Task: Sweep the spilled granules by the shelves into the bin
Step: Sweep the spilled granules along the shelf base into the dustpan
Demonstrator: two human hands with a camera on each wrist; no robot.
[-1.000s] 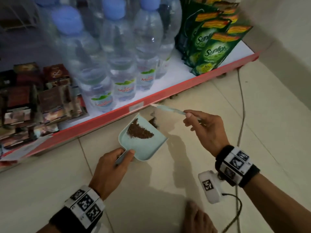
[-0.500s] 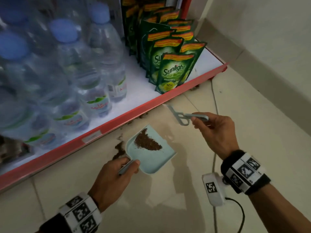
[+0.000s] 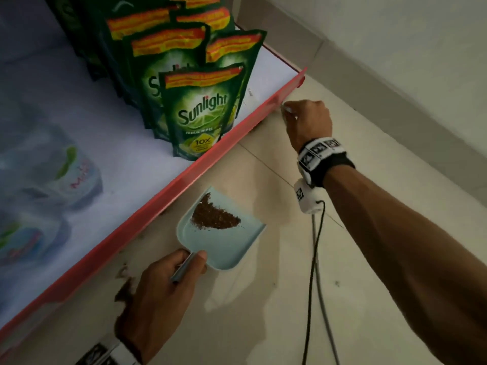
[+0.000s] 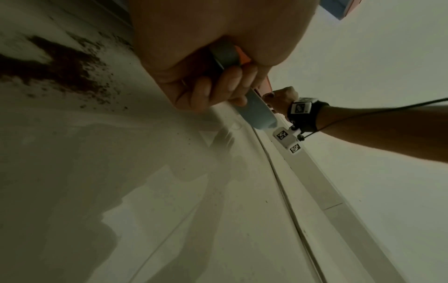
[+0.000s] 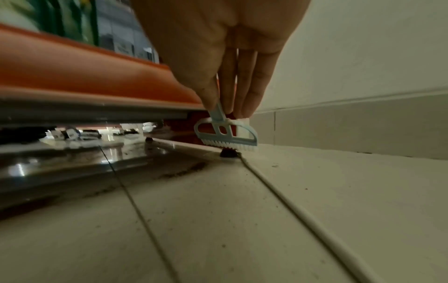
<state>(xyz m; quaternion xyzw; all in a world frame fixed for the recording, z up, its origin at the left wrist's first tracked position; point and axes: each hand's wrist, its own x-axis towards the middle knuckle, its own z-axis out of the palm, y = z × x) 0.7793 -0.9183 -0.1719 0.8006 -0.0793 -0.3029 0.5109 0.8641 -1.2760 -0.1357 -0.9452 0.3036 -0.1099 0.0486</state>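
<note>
Beside the shelf edge (image 3: 200, 164), right hand (image 3: 308, 122) pinches the half-hidden brush (image 5: 225, 134); left hand (image 3: 158, 293) grips the dustpan (image 3: 224, 241).

Glossy floor tiles (image 5: 242, 229); smooth plastic dustpan (image 3: 224, 246); plastic brush (image 5: 226, 135).

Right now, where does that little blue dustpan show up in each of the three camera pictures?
Head: the dustpan lies low and centre on the floor, brown granules inside, the left hand gripping its handle.
Left wrist: only its underside, upper centre, below the fingers.
Right wrist: not in view.
Shared landmark: the shelf's red edge.
</note>
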